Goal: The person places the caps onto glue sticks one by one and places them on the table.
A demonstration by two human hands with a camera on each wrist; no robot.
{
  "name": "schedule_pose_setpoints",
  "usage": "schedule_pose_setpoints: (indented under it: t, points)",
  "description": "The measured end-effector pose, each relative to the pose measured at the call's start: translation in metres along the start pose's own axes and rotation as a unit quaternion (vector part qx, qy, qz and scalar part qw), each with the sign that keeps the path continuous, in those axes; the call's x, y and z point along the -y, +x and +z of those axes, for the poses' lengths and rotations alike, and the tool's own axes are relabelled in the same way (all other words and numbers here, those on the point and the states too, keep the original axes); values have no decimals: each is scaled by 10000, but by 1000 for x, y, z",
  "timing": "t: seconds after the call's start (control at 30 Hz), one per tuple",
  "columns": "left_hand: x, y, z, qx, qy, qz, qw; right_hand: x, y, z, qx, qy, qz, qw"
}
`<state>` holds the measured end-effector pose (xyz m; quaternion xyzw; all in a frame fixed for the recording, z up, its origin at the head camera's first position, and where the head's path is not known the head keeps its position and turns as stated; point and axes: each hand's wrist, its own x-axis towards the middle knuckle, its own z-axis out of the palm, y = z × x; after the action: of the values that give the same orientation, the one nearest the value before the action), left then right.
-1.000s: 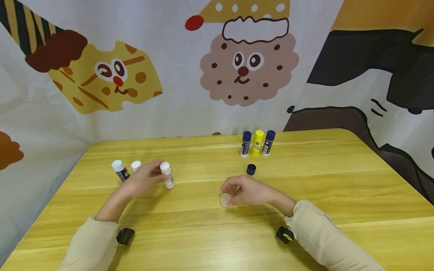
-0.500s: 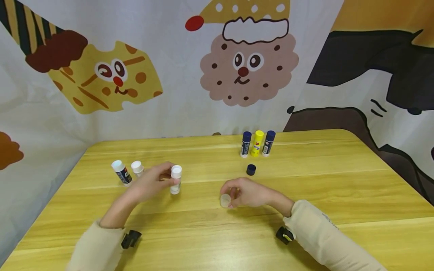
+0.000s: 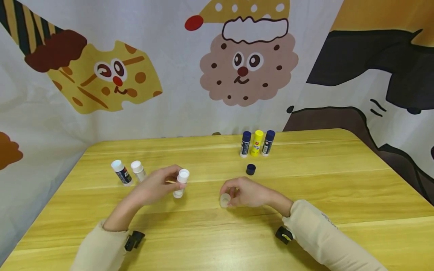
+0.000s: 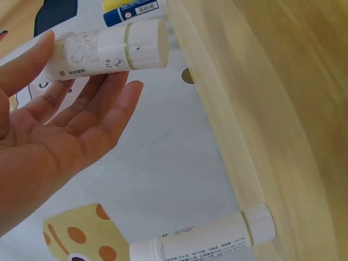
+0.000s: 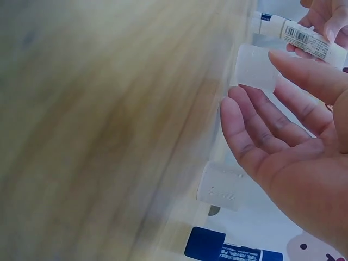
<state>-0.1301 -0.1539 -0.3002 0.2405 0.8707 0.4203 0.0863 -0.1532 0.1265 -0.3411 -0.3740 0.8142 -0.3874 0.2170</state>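
Note:
My left hand [image 3: 157, 185] grips a white glue stick [image 3: 183, 176] between thumb and fingers, held roughly upright, white end up. In the left wrist view this glue stick [image 4: 103, 49] shows a worn label, its base close to the tabletop. To the right, my right hand [image 3: 249, 192] pinches a small translucent cap [image 3: 225, 200] low at the table. The right wrist view has the thumb on one side of that cap [image 5: 255, 68]. A white ribbed piece [image 5: 220, 185] stands beyond the right fingers in that view; in the head view I cannot make it out.
On the wooden table [image 3: 203, 233], a blue-labelled glue stick [image 3: 122, 173] and a white one [image 3: 138, 170] stand at left. Behind the right hand sits a dark blue cap [image 3: 251, 169]. Farther back are two blue glue sticks [image 3: 245, 144] [image 3: 268, 143] around a yellow one [image 3: 257, 143].
My left hand has moved right and nearer to me with the glue stick, uncovering the white glue stick behind it. The right hand stays with the cap at nearly the same spot.

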Motion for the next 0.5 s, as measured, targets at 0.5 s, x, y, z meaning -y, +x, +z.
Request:
schedule_pose_setpoints:
  t: [0.5]
  points:
    - [-6, 4, 6, 127, -126, -49, 9998, 11, -2, -10, -265, 281, -188, 9991]
